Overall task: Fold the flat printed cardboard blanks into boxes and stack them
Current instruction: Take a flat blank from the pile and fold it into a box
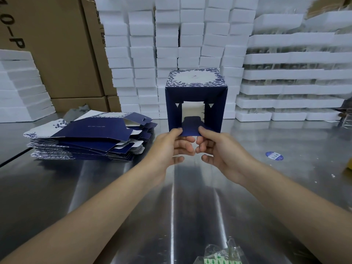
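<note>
1. Nearest cam: a clear plastic packet (221,252) w/ green arrows, cut off by the bottom edge; contents unclear.
2. The box (194,86) sits mid-frame, open end toward the person, right of the flat blanks (85,138) piled on the counter (114,197).
3. The left hand (169,147) & right hand (219,149) both pinch the navy flap (190,130) at the box's lower edge, thumbs on top, fingers curled beneath.
4. Likely best: keep the walls square, fold the flap evenly along its crease, and steer the tab in behind the side flaps w/o crushing the corners.
5. Hard to tell: the box's far end, whether its base touches the counter, and fingertips under the flap. No finished boxes in view.
</note>
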### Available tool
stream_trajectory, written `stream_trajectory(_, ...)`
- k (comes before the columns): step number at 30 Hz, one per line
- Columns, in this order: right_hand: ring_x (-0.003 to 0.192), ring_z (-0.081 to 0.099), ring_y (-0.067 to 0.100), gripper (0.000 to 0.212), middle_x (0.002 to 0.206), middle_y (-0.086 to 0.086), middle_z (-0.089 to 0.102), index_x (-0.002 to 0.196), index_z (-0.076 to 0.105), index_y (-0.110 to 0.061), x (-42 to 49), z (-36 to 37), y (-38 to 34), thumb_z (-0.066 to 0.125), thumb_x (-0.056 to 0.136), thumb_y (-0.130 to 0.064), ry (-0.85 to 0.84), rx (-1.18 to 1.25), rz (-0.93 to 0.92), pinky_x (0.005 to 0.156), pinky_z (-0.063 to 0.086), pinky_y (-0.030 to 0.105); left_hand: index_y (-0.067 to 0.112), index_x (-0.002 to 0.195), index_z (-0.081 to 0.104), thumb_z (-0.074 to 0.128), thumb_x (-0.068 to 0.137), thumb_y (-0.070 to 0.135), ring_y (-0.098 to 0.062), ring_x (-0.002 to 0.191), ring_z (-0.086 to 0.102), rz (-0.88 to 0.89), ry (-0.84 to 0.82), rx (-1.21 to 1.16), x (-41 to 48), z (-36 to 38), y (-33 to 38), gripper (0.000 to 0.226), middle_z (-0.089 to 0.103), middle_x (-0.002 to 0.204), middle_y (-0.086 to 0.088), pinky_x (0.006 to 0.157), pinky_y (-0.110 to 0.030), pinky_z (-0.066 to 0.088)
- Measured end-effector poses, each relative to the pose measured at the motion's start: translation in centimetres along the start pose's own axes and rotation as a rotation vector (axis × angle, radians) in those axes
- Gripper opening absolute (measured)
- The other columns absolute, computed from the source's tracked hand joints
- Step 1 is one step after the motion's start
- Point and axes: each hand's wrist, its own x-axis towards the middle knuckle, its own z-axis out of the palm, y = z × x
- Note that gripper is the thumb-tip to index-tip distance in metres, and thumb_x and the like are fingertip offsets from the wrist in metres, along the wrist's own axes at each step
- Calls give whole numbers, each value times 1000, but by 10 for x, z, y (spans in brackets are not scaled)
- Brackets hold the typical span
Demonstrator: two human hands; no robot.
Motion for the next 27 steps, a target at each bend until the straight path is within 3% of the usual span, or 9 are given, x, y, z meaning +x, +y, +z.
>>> stream_trajectory(6, 68, 65, 12, 39, 66, 1, 61, 71, 71, -21, -3, 2, 1, 65, 102, -44, 6, -27, -6, 67, 46, 28, 17, 90, 65, 60, 105, 41, -12, 70, 68, 27, 17, 35, -3, 1, -2, 29, 55, 64, 3, 72, -31, 44)
stream_trajectory(22, 69, 63, 11, 37, 66, 0, 59, 66, 69, -24, -6, 2, 1, 72, 95, -47, -49, -59, 2, 69, 44, 29, 21, 78, 63, 69, 99, 39, -10, 66, 63, 1, -54, -4, -1, 1, -5, 28, 53, 65, 4, 67, -28, 44)
stream_trajectory(27, 66, 65, 13, 55, 64, 1, 60, 63, 70, -25, -6, 7, -1, 58, 98, -65, -13, -33, 19, 68, 45, 30, 20, 76, 64, 69, 99, 35, -10, 64, 63, -8, -43, -55, 1, 1, -4, 28, 53, 64, 3, 64, -27, 43)
